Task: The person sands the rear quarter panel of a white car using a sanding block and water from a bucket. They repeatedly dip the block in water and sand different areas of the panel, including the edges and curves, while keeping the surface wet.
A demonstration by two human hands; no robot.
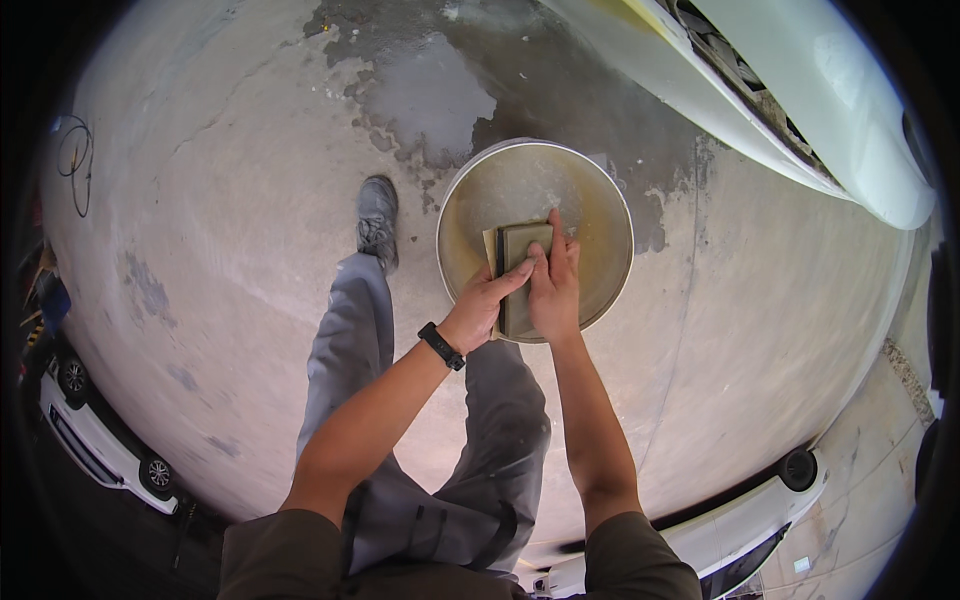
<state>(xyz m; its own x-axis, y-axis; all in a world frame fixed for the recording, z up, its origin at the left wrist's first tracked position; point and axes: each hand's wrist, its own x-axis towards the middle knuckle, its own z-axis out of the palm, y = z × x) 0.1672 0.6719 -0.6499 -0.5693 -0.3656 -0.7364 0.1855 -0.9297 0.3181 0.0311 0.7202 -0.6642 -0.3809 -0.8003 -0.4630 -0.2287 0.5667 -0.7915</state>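
Both of my hands hold a sanding block (pixel 518 312) with a dark edge, wrapped in olive-tan sandpaper, above a round bucket (pixel 463 190). My left hand (pixel 481 308) grips the block's left side with its thumb across the top. From the right, my right hand (pixel 555 285) clasps it, thumb on top and index finger stretched past its far edge. A paper flap sticks out along the left side. Cloudy, yellowish liquid (pixel 515 188) lies in the bucket. The fingers under the block are hidden.
Wet floor (pixel 430 95) spreads beyond the bucket. A pale car body panel (pixel 820 100) reaches in at the upper right. My grey shoe (pixel 377 220) stands left of the bucket. White cars (pixel 110 440) are parked lower left and lower right; a cable (pixel 76 165) lies far left.
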